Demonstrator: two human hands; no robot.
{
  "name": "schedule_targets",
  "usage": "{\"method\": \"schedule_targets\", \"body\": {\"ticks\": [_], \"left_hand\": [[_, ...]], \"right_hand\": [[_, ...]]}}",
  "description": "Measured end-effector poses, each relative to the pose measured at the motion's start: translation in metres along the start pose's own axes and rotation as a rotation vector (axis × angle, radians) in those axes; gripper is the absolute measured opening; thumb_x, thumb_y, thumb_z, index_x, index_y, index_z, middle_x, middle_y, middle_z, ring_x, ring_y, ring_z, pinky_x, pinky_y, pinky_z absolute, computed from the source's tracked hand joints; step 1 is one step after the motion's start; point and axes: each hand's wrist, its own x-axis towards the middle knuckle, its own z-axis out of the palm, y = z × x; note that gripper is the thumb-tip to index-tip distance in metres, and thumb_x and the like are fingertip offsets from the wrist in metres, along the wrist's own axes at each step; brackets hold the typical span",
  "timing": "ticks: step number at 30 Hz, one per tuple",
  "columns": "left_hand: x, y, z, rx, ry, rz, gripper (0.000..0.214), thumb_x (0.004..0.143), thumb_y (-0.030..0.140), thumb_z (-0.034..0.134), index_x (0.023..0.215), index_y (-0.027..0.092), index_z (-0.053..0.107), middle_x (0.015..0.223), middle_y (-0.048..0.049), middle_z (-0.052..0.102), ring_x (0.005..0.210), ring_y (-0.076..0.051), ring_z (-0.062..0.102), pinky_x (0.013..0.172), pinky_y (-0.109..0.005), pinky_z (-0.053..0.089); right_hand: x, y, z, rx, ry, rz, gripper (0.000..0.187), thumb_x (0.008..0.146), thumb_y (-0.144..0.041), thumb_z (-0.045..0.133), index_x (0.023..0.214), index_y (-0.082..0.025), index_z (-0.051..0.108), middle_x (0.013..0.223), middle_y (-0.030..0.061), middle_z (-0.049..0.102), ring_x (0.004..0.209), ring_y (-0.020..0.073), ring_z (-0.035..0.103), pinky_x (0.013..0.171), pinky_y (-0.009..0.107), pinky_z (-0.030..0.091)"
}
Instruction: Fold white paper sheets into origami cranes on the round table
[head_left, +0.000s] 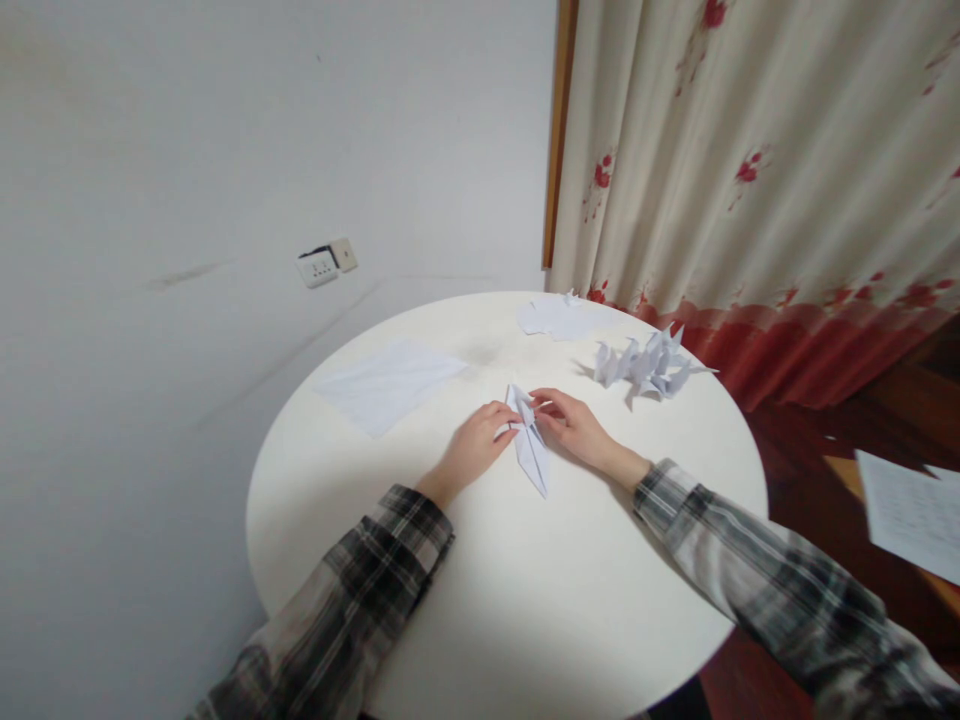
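A folded white origami paper (532,462), long and pointed toward me, lies on the round white table between my hands. My left hand (480,436) grips its left side, with fingers and thumb closed on the paper. On the other side my right hand (570,425) has its thumb and fingers bent around the upper right edge of the same paper. The fingertips cover part of the folds there.
Flat white sheets (394,385) lie on the table's left, and more paper (555,317) sits at the back. A cluster of folded paper cranes (652,365) stands at right. Beyond are a wall socket (319,268), a flowered curtain (750,150) and printed pages (911,510).
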Motion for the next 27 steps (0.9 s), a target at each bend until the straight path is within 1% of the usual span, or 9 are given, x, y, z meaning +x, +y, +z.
{"method": "schedule_targets", "body": {"ticks": [4, 8, 12, 17, 23, 27], "left_hand": [[0.0001, 0.0006, -0.0009, 0.004, -0.001, -0.001, 0.019, 0.084, 0.022, 0.046, 0.097, 0.021, 0.06, 0.098, -0.0033, 0.057, 0.096, -0.017, 0.053, 0.089, -0.032, 0.041], [0.0003, 0.0012, -0.0014, 0.007, 0.0, 0.004, 0.019, 0.084, 0.021, 0.046, 0.097, 0.021, 0.06, 0.098, -0.0032, 0.057, 0.096, -0.017, 0.052, 0.09, -0.032, 0.041], [0.0003, 0.0016, -0.0013, 0.007, -0.004, -0.003, 0.019, 0.084, 0.022, 0.046, 0.097, 0.021, 0.06, 0.097, -0.0034, 0.057, 0.096, -0.017, 0.053, 0.089, -0.032, 0.041], [0.0001, 0.0024, -0.0019, -0.002, -0.001, -0.005, 0.02, 0.083, 0.021, 0.046, 0.098, 0.021, 0.06, 0.098, -0.0039, 0.057, 0.096, -0.018, 0.053, 0.089, -0.033, 0.042], [0.0001, 0.0018, -0.0019, 0.013, -0.017, 0.018, 0.024, 0.084, 0.018, 0.045, 0.103, 0.022, 0.057, 0.101, -0.0045, 0.056, 0.099, -0.018, 0.051, 0.091, -0.033, 0.041], [-0.0002, 0.0, 0.0001, 0.017, 0.004, 0.018, 0.025, 0.083, 0.015, 0.045, 0.105, 0.02, 0.054, 0.1, -0.0048, 0.057, 0.099, -0.018, 0.051, 0.089, -0.033, 0.042]], "right_hand": [[0.0006, -0.001, -0.0014, -0.048, 0.034, -0.017, 0.028, 0.078, -0.014, 0.049, 0.106, -0.018, 0.052, 0.089, 0.0043, 0.06, 0.077, 0.0127, 0.059, 0.074, 0.029, 0.05], [0.0011, -0.0031, -0.0026, -0.088, 0.107, -0.043, 0.026, 0.078, -0.014, 0.049, 0.103, -0.018, 0.054, 0.089, 0.0043, 0.057, 0.076, 0.0122, 0.058, 0.072, 0.028, 0.049], [0.0001, -0.0038, -0.0018, -0.011, 0.04, 0.006, 0.031, 0.078, -0.014, 0.047, 0.109, -0.019, 0.05, 0.093, 0.0039, 0.056, 0.069, 0.0095, 0.059, 0.068, 0.025, 0.05], [-0.0007, -0.0015, -0.0014, -0.011, -0.04, 0.049, 0.033, 0.081, -0.014, 0.045, 0.113, -0.021, 0.046, 0.098, 0.0041, 0.057, 0.071, 0.0099, 0.06, 0.072, 0.028, 0.05], [-0.0002, 0.0027, -0.0009, -0.008, -0.037, 0.048, 0.034, 0.081, -0.015, 0.045, 0.114, -0.021, 0.044, 0.099, 0.004, 0.056, 0.07, 0.0097, 0.061, 0.071, 0.027, 0.05], [-0.0005, 0.0006, -0.0008, -0.075, -0.032, 0.003, 0.028, 0.08, -0.014, 0.048, 0.108, -0.018, 0.05, 0.097, 0.0045, 0.058, 0.075, 0.0112, 0.059, 0.073, 0.027, 0.049]]}}
